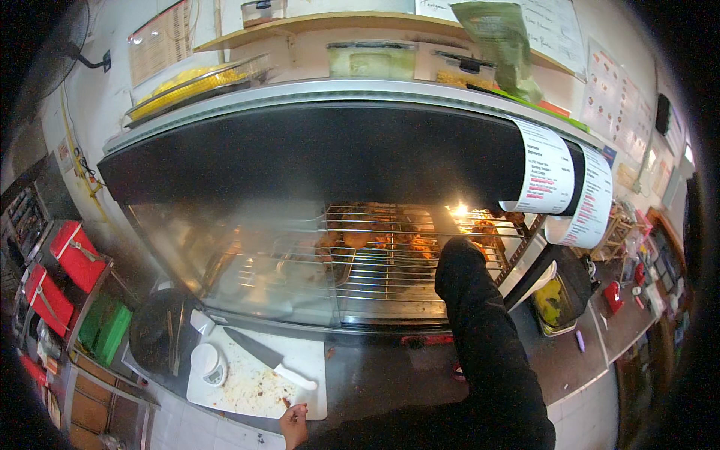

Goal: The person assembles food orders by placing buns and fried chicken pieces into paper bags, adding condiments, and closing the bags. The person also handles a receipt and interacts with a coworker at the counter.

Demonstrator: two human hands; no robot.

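My right arm in a black sleeve (pixel 480 315) reaches through the open right side of a lit glass-fronted food warmer (pixel 390 320). My right hand is hidden past the cuff, close to browned pieces of food (pixel 420 244) on and around a wire rack (pixel 375 264). Low in the picture, my left hand (pixel 295 426) rests by the near edge of a white cutting board (pixel 255 403), its fingers curled in; what they hold, if anything, does not show. A white-handled knife (pixel 262 355) and a round white kitchen timer (pixel 208 364) lie on the board, among crumbs.
Printed paper slips (pixel 541 169) hang from the warmer's upper right. A black pan (pixel 159 330) stands left of the board. At right is a food container (pixel 553 304). Trays and a green bag (pixel 496 45) sit on top. Red insulated bags (pixel 77 255) are at far left.
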